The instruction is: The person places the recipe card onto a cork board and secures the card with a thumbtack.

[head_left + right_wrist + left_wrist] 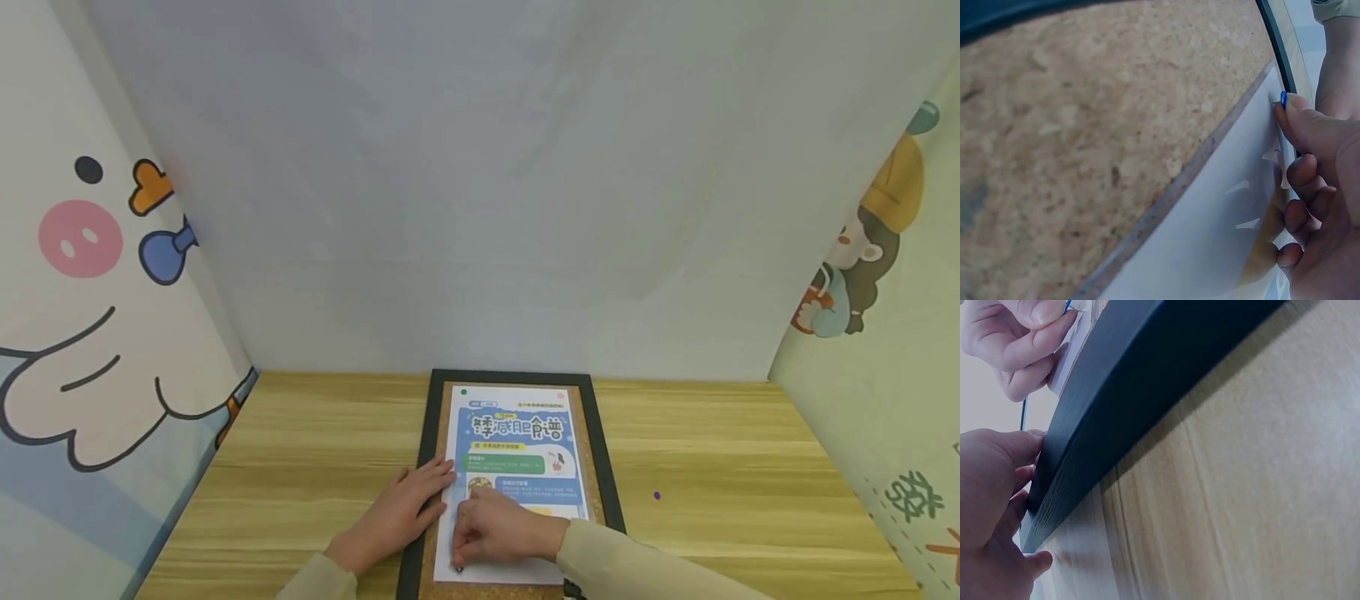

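Note:
A printed poster (517, 427) with a blue layout lies on a cork board (1104, 125) in a black frame (607, 483). My right hand (504, 527) pinches a blue thumbtack (1283, 99) between thumb and index finger at the poster's lower left corner. Its other fingers curl loosely over the sheet. The left hand (401, 510) rests across the frame's left side, fingers fairly straight, fingertips at the poster's left edge. A green thumbtack (463, 392) sits in the poster's top left corner, and a pink one (560, 396) in the top right.
On the wooden table (712, 450), a small purple tack (657, 496) lies right of the board. A pale curtain (480, 183) rises behind the table. Cartoon-printed cloths hang at left and right. A small dark-and-white thing (573, 590) is partly hidden under the right sleeve.

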The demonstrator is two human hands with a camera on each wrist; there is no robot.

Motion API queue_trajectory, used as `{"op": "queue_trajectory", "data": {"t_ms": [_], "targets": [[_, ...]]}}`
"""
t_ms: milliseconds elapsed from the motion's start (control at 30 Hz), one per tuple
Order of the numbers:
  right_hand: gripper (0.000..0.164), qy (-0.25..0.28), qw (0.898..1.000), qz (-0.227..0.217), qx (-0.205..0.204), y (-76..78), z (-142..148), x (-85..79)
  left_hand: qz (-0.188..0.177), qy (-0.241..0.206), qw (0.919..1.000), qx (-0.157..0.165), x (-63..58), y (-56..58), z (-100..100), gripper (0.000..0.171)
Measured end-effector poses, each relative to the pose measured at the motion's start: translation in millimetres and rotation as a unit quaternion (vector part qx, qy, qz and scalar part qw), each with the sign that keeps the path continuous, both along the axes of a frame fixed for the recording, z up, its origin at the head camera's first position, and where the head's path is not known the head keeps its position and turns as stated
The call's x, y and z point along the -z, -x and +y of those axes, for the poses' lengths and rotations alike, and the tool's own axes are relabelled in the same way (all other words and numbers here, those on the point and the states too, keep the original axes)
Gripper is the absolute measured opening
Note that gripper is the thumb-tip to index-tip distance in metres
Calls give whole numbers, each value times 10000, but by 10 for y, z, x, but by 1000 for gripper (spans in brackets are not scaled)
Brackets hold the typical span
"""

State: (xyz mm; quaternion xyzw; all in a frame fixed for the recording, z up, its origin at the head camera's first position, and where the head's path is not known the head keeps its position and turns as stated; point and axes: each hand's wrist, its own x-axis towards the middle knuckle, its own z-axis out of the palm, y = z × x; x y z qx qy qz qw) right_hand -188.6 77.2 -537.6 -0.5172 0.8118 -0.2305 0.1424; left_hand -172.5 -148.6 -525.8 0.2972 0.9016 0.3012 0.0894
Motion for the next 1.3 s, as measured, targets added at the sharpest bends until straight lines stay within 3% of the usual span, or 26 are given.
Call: {"op": "queue_trajectory", "data": {"t_ms": [133,267,600,767,1067,1133,1300], "targets": [[12,-227,9996,-130,145,-72,-56,-212,9,-5,10000,15,-2,-13,1,44],[12,-380,9978,-406,357,-106,-95,-307,-74,41,10000,2,2,-21,3,44],[12,-452,9951,-669,568,-113,-127,-259,-160,94,9998,-60,-4,-52,3,45],[10,-498,9967,-509,385,-130,-125,-267,-157,87,9998,-55,1,-58,2,45],[12,-385,9965,-681,307,-82,-92,-339,12,143,9999,-81,6,-30,4,45],[13,-270,9971,-659,270,-45,-79,-276,39,160,9998,-103,5,-20,9,45],[16,144,9993,-333,-64,106,-8,150,37,193,9998,-97,-2,-24,23,45]]}}
